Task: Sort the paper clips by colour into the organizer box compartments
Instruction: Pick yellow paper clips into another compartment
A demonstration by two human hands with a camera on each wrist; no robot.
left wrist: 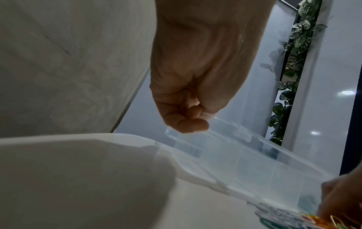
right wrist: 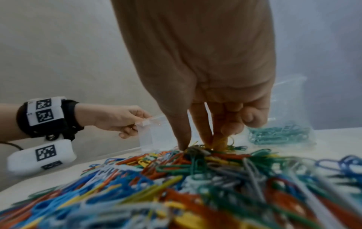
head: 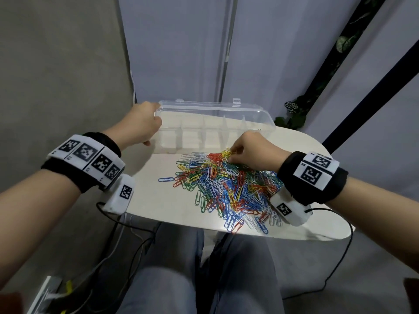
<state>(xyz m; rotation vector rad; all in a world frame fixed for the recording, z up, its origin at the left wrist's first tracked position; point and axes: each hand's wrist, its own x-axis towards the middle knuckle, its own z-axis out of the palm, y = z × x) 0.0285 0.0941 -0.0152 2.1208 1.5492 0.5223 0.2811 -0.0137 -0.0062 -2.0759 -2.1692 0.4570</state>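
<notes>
A clear organizer box stands at the back of the table with its lid raised; its dividers show through. My left hand grips the box's left end, fingers curled on the clear edge. A heap of mixed coloured paper clips lies in front of the box. At the heap's far edge my right hand pinches yellow clips between thumb and fingers. A teal-green bunch shows through the clear plastic on the right; I cannot tell which compartment.
The white rounded table ends close in front of my knees. One blue clip lies apart, left of the heap. Cables hang below the table edge. A leafy plant stands behind the box's right end.
</notes>
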